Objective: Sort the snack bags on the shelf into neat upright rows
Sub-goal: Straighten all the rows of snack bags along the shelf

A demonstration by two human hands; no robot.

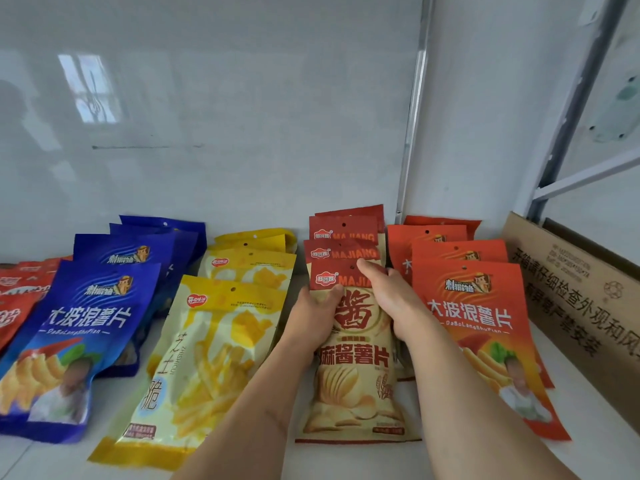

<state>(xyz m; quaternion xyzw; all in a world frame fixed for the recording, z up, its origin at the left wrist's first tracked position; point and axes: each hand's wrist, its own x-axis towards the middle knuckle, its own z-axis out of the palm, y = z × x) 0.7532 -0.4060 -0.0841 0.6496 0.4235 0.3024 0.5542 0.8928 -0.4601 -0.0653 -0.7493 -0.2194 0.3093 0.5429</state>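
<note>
- Red-topped sesame chip bag is leaning at the front of its row on the white shelf, between yellow bags and orange bags
- Left hand and right hand are gripping its sides, thumbs across the front

Bare shelf right of orange bags, perhaps hemmed by carton.

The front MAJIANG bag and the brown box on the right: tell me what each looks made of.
Front MAJIANG bag: likely thin plastic film, slightly glossy, judging by its crinkles, soft sheen and punched hang hole. Brown box: looks like matte corrugated cardboard, with a dull tan face, dark printed text and a folded flap.
</note>
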